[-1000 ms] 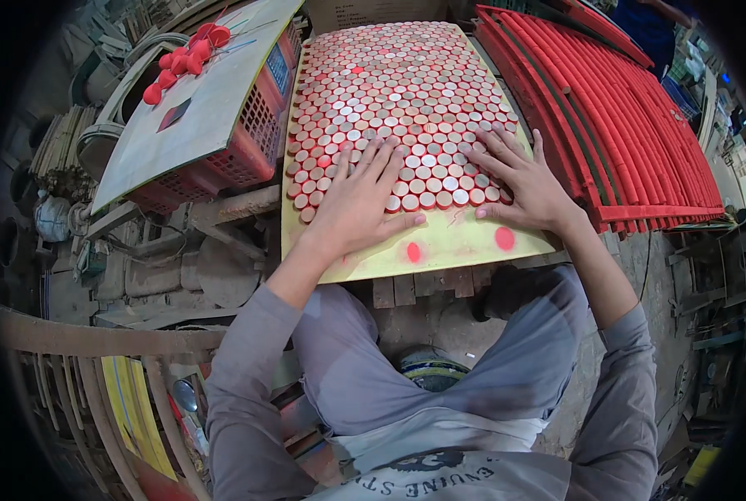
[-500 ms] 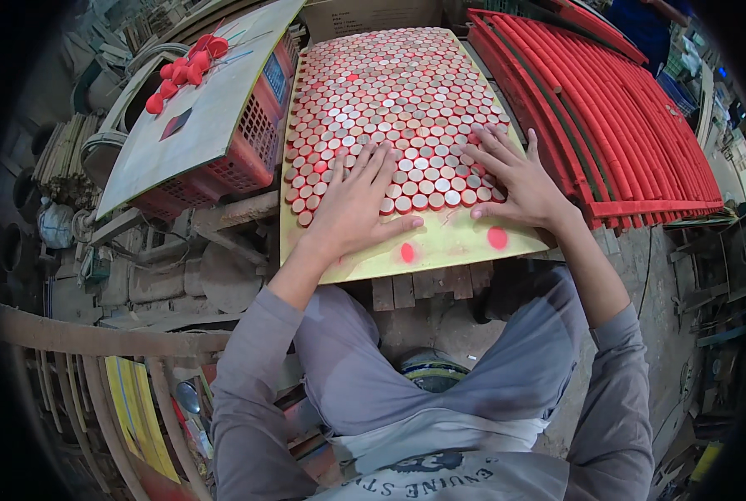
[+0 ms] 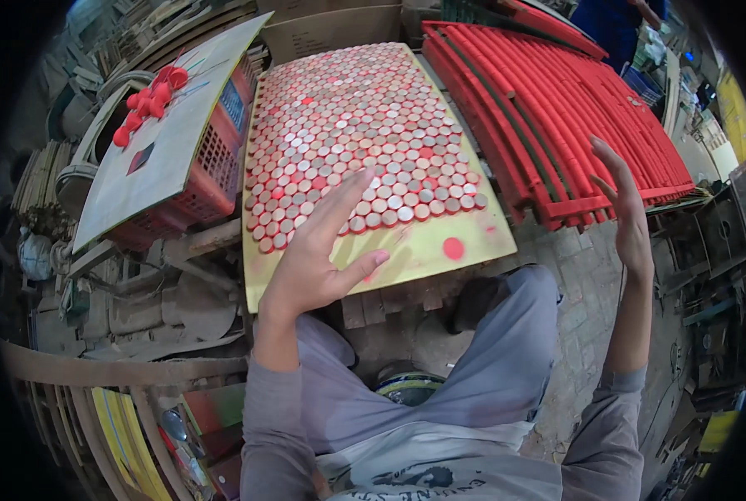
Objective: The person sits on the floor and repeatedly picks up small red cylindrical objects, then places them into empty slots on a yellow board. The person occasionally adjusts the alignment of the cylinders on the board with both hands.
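Many small round discs (image 3: 339, 117) with pale tops and red sides lie packed in close rows on a yellow board (image 3: 423, 242). A few discs have red tops. My left hand (image 3: 318, 255) is raised over the board's near left part, fingers stretched and thumb apart, holding nothing. Off the board's right side, my right hand (image 3: 626, 204) is lifted in the air, seen edge-on with its fingers extended and nothing in it. A round red paint spot (image 3: 453, 248) marks the board's bare near strip.
Right of the board stands a rack of red-painted sticks (image 3: 565, 108). On the left, a pale panel (image 3: 164, 167) rests on a red plastic crate (image 3: 214, 150) and carries several red rounded pieces (image 3: 151, 102). A wooden railing (image 3: 122, 373) is at lower left. Another person (image 3: 611, 29) stands far right.
Both hands have come up off the discs. The right moved outward past the board's right side, while the left rose toward me. The whole view has shifted somewhat.
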A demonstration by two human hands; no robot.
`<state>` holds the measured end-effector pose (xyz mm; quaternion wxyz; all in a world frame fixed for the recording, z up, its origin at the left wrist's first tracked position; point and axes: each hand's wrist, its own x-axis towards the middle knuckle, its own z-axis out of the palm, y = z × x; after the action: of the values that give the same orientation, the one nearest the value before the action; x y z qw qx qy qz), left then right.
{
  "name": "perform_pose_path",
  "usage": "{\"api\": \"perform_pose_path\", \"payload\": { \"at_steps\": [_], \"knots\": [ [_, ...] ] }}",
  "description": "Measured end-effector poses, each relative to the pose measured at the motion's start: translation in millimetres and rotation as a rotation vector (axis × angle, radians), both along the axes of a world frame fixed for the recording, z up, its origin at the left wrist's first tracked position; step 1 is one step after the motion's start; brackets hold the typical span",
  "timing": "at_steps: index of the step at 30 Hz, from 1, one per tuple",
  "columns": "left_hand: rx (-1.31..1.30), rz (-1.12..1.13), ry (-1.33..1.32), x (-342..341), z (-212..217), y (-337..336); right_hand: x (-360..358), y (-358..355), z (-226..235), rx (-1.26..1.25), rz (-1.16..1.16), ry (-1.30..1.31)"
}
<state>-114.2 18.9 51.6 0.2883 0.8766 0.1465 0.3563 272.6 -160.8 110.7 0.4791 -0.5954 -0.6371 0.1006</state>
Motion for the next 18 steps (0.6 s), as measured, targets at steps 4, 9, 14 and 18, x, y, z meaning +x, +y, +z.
{"api": "perform_pose_path", "payload": {
  "at_steps": [4,9,14,18],
  "knots": [
    [-0.035,-0.009,-0.073,27,11,-4,37,56,7,-0.027,-0.205,-0.237],
    [-0.079,-0.06,-0.303,43,8,-18,79,171,-4,-0.14,-0.299,-0.641],
    [-0.219,-0.091,-0.412,55,-1,-35,48,266,-15,-0.455,-0.678,-0.623],
    [-0.183,-0.124,-0.333,46,2,-29,57,308,-28,-0.432,-0.747,-0.788]
  ]
}}
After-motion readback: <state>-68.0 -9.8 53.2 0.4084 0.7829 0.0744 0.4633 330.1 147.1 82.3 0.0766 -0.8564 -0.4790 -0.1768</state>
